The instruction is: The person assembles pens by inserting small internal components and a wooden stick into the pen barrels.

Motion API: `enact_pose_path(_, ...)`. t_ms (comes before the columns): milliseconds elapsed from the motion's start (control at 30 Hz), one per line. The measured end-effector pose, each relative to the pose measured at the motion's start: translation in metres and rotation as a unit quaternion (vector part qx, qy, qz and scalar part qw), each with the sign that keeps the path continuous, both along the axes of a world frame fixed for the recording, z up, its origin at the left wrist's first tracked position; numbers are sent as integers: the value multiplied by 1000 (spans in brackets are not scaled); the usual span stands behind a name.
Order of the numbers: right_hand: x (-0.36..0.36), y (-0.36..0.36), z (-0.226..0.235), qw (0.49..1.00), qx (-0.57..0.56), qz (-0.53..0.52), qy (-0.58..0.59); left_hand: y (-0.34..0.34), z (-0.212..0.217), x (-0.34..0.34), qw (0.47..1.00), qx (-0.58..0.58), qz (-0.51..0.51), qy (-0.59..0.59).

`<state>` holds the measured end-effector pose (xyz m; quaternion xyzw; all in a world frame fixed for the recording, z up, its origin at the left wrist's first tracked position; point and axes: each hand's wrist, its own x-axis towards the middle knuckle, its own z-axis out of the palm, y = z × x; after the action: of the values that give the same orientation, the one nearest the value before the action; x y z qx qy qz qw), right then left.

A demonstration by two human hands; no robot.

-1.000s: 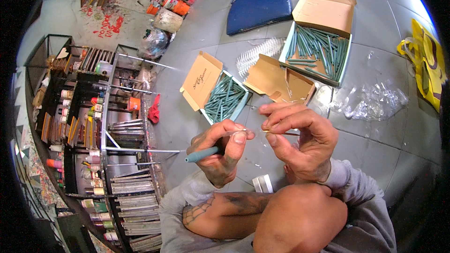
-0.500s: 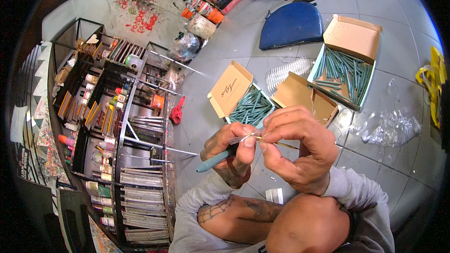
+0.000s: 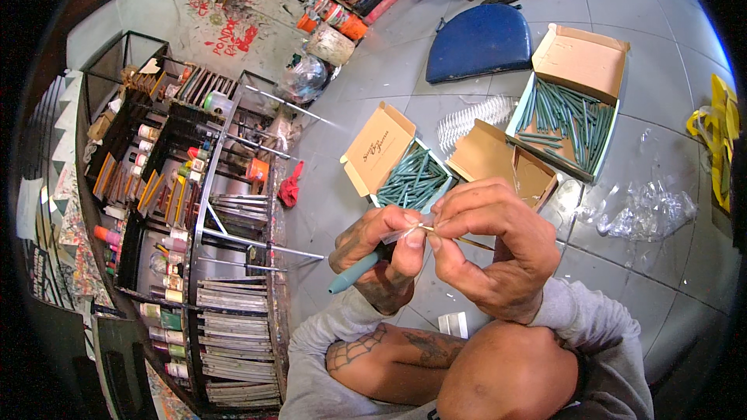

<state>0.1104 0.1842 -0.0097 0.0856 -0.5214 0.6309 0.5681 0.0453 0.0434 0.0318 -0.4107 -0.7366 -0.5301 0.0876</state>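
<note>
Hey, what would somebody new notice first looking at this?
Dead centre, the left hand grips a teal pen-like stick while the right hand pinches a thin sliver at its tip. Behind them on the tiled floor sit open cardboard boxes filled with more teal sticks.

Grey sweatshirt sleeves [image 3: 580, 327] pushed up at lower frame; a web tattoo [image 3: 350, 351] on one forearm, bare knee.

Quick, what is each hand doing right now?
Left hand: closed around a teal pen.
Right hand: fingertips pinched on a thin stick at the pen's tip.
</note>
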Motion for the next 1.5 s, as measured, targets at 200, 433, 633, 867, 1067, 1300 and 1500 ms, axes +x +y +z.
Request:
enact_pose_path(200, -1, 2, -1, 1000, 13, 4, 5, 0, -2, -3, 1000, 6, -13, 13)
enact_pose_path(433, 0, 2, -2, 1000, 18, 14, 0, -3, -2, -4, 1000, -10, -17, 8)
enact_pose_path(633, 0, 2, -2, 1000, 22, 10, 8, -2, 1, -1, 1000, -16, -12, 18)
enact_pose_path(867, -1, 3, -3, 1000, 19, 11, 7, 0, 2, -5, 997, -17, -23, 67)
enact_pose_path(1067, 0, 2, -3, 1000, 0, 26, -1, 2, -6, -5, 998, 29, -24, 58)
enact_pose_path(1300, 1, 2, -4, 999, -3, 37, -6, 5, 0, -4, 995, 10, -22, 94)
enact_pose_path(1500, 0, 3, -6, 999, -4, 42, -5, 6, 6, 1, 994, -14, -22, 103)
